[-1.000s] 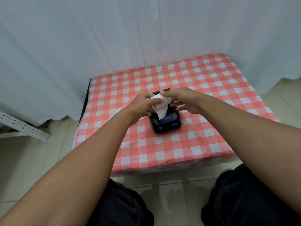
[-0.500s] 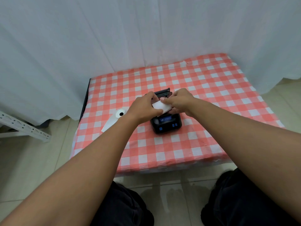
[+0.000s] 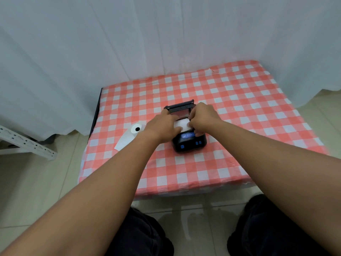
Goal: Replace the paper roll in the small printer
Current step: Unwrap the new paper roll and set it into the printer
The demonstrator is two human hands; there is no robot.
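Observation:
A small black printer (image 3: 190, 145) with blue buttons sits mid-table, its lid (image 3: 180, 108) raised at the back. A white paper roll (image 3: 181, 124) rests in the printer's open bay. My left hand (image 3: 162, 127) grips the roll's left end and my right hand (image 3: 202, 118) grips its right end. A second white paper roll (image 3: 135, 129) with a loose tail lies on the cloth to the left of my left hand.
A red-and-white checked cloth covers the low table (image 3: 230, 163). White curtains (image 3: 129, 43) hang close behind it. A white perforated metal bar (image 3: 24, 143) lies on the tiled floor at the left. My knees in dark trousers (image 3: 144, 235) are below the table's front edge.
Both hands have lowered the roll from above the printer down into its open bay. The roll's hanging tail no longer shows. The second roll at the left came into view.

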